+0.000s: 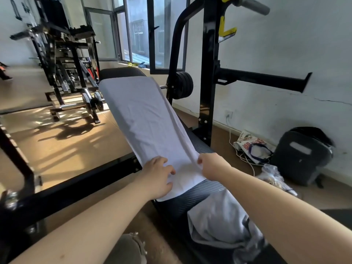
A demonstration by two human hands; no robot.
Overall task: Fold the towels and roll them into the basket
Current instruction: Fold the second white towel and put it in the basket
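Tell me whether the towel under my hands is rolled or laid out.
Laid out: the towel lies flat along the bench, unrolled; the left hand rests on its near end, the right hand pinches its edge.

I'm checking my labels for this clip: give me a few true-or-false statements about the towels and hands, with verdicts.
1. A towel lies spread lengthwise along the bench. True.
2. The right hand pinches the towel's near edge. True.
3. The left hand is lifted clear of the towel. False: it rests on the towel's near end.
4. A basket stands on the bench beside the towel. False: no basket is in view.
5. A crumpled towel lies at the bench's near end. True.
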